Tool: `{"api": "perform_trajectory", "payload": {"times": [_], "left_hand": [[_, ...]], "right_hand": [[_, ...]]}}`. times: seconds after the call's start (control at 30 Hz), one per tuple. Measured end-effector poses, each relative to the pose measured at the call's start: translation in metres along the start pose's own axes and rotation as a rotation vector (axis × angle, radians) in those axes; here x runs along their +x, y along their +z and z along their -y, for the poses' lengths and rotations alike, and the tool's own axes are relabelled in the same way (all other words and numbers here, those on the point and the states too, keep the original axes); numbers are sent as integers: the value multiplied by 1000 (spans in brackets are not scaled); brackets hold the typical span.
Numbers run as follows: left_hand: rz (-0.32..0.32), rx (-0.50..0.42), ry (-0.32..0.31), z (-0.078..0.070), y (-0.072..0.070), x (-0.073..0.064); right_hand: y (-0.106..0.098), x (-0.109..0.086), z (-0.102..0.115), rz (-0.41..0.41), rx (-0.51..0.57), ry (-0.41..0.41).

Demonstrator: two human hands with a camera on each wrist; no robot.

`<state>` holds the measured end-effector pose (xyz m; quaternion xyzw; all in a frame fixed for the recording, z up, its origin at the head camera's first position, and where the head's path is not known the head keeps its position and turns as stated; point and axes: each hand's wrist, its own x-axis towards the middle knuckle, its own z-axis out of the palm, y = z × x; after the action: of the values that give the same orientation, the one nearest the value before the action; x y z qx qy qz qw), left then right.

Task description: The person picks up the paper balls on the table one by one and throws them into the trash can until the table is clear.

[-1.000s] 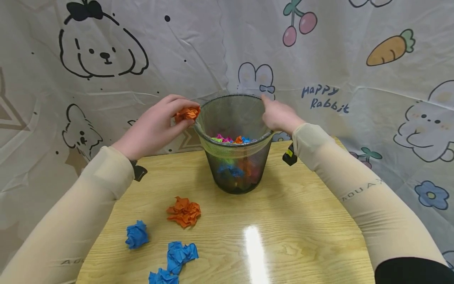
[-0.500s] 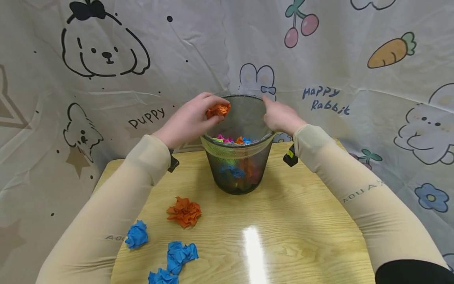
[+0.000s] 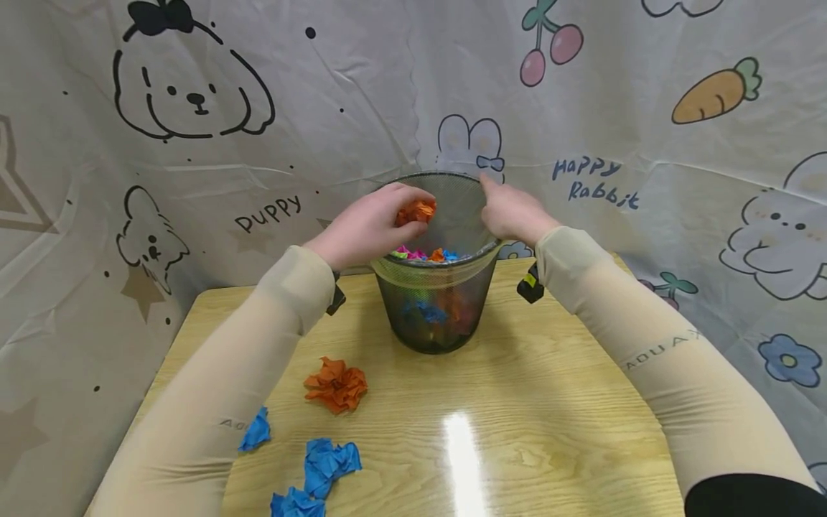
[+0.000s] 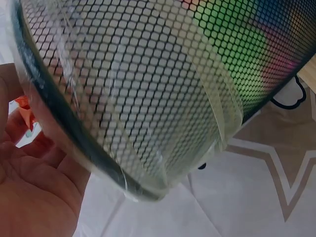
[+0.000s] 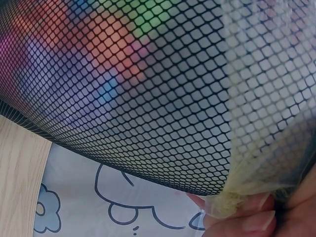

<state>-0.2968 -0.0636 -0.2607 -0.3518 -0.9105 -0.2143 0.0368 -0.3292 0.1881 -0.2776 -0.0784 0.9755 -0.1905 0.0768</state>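
Observation:
A black mesh wastebasket stands toward the back of the table, lined with a thin yellowish clear bag folded over its rim. Crumpled paper balls in several colours show inside it and through the mesh. Over the basket's left rim reaches my left hand, its fingers and thumb around an orange crumpled paper ball above the opening. My right hand grips the right rim. In the right wrist view, fingers of that hand pinch a gathered knot of the bag below the mesh.
On the wooden table, an orange paper ball lies in front of the basket. Nearer are blue crumpled papers, and another blue ball is partly behind the left sleeve. A cartoon-printed cloth hangs behind the table.
My left hand has carried the orange paper ball rightward from outside the left rim to over the basket's opening, dipping slightly lately. The right hand has stayed at the rim.

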Motion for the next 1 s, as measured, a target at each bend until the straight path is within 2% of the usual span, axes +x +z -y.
{"api": "perform_trajectory", "payload": {"times": [0.3, 0.5, 0.7, 1.0], "left_hand": [[44, 8, -13, 0, 7, 3], [59, 29, -21, -1, 6, 2], [46, 68, -16, 1, 3, -2], [23, 70, -22, 7, -1, -6]], "right_hand": [[1, 1, -1, -3, -6, -2], [1, 1, -2, -4, -12, -10], [1, 2, -2, -10, -13, -7], [1, 2, -2, -2, -14, -3]]}}
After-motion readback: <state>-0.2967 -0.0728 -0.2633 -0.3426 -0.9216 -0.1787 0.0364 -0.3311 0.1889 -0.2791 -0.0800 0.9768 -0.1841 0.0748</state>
